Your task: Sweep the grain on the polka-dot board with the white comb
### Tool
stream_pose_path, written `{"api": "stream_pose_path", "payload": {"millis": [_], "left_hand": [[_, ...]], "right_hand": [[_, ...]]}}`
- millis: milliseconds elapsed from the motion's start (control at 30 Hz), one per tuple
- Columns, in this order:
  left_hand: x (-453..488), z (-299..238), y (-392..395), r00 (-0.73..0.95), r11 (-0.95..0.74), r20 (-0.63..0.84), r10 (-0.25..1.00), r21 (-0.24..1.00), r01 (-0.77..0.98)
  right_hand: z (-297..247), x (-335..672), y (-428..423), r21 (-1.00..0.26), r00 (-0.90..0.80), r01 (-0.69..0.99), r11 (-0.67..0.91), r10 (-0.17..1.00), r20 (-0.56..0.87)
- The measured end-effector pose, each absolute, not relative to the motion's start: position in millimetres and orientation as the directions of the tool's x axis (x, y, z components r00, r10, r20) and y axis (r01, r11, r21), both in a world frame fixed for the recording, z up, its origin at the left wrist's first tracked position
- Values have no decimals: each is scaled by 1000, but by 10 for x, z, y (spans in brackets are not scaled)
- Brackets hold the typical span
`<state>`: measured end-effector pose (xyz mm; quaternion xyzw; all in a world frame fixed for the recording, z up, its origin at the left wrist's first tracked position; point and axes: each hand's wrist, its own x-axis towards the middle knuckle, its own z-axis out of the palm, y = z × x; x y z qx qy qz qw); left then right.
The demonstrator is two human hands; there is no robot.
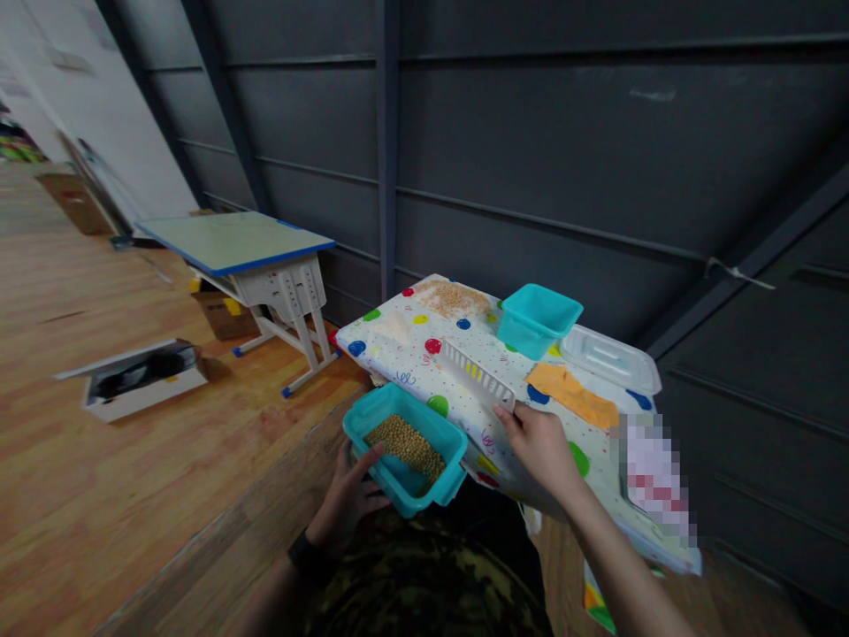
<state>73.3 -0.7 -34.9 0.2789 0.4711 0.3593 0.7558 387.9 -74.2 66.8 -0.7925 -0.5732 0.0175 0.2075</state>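
My left hand (351,491) is closed on the near left rim of a turquoise plastic container (434,423), its thumb over the edge. Round tan beans (408,444) that look like soybeans lie inside the container, which sits over my lap by the table's front edge. Between the thumb and fingers of my right hand (544,442) is the near end of a white slotted plastic strip (476,376). The strip slants across the balloon-patterned tablecloth (398,358); whether it touches the cloth I cannot tell.
Toward the back of the table lie scattered tan grains (455,299) and a pale patch (394,326). A second turquoise container (540,314), a clear lid (610,358) and an orange cloth (574,394) are on the right. A desk (239,241) and an open white box (142,389) stand left; a dark wall is behind.
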Motion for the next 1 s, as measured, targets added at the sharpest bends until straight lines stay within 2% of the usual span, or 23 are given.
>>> {"api": "stream_pose_path", "payload": {"millis": [133,233,333,500,633,700,867,1000], "left_hand": [[754,-326,6,293,599,-526,799,742,-301],[759,-312,7,291,592,-519,804,745,-307],[753,-289,-3,295,574,-500,814,768,-284],[730,-248,-12,291,577,-504,813,765,-287],[725,-231,-17,298,577,-499,814,756,-310],[737,-232,-25,295,579,-502,813,754,-311],[774,-242,-43,294,590,-517,804,756,-283],[766,-242,-33,281,585,-517,808,759,-285]], "right_hand": [[647,3714,-1029,-473,260,874,-115,932,254],[699,3710,-1052,-511,274,854,-100,921,278],[755,3851,-850,-469,329,868,-162,896,299],[751,4094,-469,-283,421,897,-339,850,317],[651,4017,-517,-191,427,904,-383,846,319],[596,3893,-638,-192,395,917,-349,859,325],[537,3562,-966,-282,233,951,-128,896,379],[629,3623,-942,-314,253,941,-124,876,410]]}}
